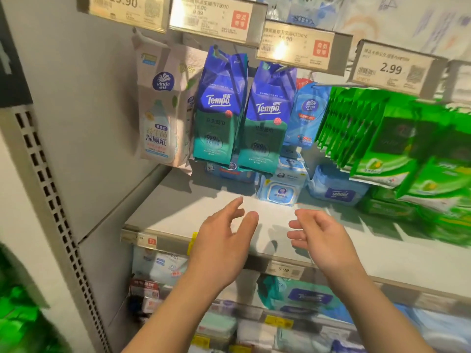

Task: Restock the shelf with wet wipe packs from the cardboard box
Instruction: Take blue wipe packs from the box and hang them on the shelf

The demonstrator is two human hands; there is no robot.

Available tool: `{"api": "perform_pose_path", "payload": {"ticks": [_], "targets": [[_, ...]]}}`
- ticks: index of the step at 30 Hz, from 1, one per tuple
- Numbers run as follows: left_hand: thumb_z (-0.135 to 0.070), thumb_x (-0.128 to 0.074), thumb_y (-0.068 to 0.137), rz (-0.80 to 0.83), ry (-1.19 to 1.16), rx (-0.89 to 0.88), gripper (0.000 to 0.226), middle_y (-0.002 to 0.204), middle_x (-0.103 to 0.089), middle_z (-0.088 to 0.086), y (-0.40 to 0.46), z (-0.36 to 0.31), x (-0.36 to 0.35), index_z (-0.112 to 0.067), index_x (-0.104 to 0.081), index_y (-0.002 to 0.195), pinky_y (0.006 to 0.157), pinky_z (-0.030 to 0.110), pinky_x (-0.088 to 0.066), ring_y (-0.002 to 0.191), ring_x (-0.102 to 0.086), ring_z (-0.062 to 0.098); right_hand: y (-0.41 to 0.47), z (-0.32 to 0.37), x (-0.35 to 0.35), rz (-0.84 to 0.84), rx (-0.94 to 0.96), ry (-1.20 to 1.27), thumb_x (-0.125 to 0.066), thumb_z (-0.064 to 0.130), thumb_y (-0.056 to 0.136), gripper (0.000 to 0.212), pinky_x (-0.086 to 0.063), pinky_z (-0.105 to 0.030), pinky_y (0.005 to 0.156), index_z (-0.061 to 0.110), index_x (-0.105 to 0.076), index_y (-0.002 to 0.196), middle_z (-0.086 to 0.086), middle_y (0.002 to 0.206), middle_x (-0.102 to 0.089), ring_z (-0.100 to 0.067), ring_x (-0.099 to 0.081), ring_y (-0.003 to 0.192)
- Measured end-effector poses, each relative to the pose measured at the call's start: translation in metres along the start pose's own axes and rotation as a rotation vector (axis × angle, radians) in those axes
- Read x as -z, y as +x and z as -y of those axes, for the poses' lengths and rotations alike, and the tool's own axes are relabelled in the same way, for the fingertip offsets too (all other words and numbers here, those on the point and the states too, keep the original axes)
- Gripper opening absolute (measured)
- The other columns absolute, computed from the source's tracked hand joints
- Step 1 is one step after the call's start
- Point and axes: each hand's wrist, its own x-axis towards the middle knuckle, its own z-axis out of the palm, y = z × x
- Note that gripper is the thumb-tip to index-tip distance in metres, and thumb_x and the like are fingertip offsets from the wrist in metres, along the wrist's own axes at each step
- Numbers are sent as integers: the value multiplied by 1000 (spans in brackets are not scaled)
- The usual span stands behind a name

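Note:
My left hand (224,240) and my right hand (318,238) hover side by side over the front edge of the grey shelf (178,215), palms facing each other, fingers relaxed, nothing in either. Behind them, light-blue wet wipe packs (283,189) are stacked at the back of the shelf, with another pale blue pack (336,187) to their right. Two blue-green Tempo wipe packs (219,110) hang from hooks above. The cardboard box is out of view.
A white Vinda pack (160,115) hangs at the left by the grey side panel (84,123). Green packs (397,138) hang and lie at the right. Price tags (392,67) line the upper rail. Lower shelves (300,296) hold more wipes.

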Motion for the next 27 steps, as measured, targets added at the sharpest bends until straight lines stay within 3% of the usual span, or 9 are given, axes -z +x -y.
{"api": "perform_pose_path", "payload": {"ticks": [7, 11, 14, 16, 22, 27], "targets": [[-58, -46, 99, 71, 166, -68, 55, 140, -57, -17, -57, -1, -15, -35, -48, 150, 107, 23, -33, 131, -47, 5, -55, -18, 48, -14, 17, -70, -58, 42, 99, 21, -57, -50, 92, 25, -70, 98, 9, 95, -77, -7, -75, 84], [-75, -31, 86, 88, 251, -66, 78, 150, -48, -19, -102, -8, -26, -36, -44, 152, 113, 26, -29, 138, -39, 4, -83, -37, 79, 31, 72, -190, -51, 72, 84, 49, -54, -44, 95, 30, -70, 102, 18, 99, -75, -8, -71, 98], [-75, -34, 89, 102, 305, -12, 77, 154, -45, -16, -138, -10, -37, -35, -41, 155, 117, 32, -30, 142, -36, 7, -108, -52, 103, 93, 86, -288, -50, 58, 96, 39, -44, -29, 92, 31, -70, 115, 24, 107, -69, -4, -63, 106], [-67, -41, 97, 108, 356, 25, 68, 158, -41, -15, -163, -7, -45, -35, -38, 156, 118, 31, -27, 146, -32, 8, -127, -60, 118, 123, 107, -399, -48, 51, 101, 33, -39, -26, 91, 36, -66, 125, 23, 116, -65, -3, -59, 107], [-77, -35, 95, 122, 504, 176, 72, 163, -24, -26, -247, 19, -36, -47, -21, 159, 125, 42, -23, 151, -18, 1, -173, -99, 129, 297, 96, -482, -48, 52, 101, 39, -44, -31, 93, 40, -64, 134, 14, 135, -66, -10, -61, 111], [-92, -26, 73, -49, 528, 399, 97, 161, -31, -23, -315, 45, 11, -44, -29, 157, 123, 42, -26, 151, -25, 8, -208, -102, 93, 550, 42, -572, -37, 65, 97, 60, -40, -37, 106, 40, -49, 150, 5, 153, -52, -23, -53, 135]]}}
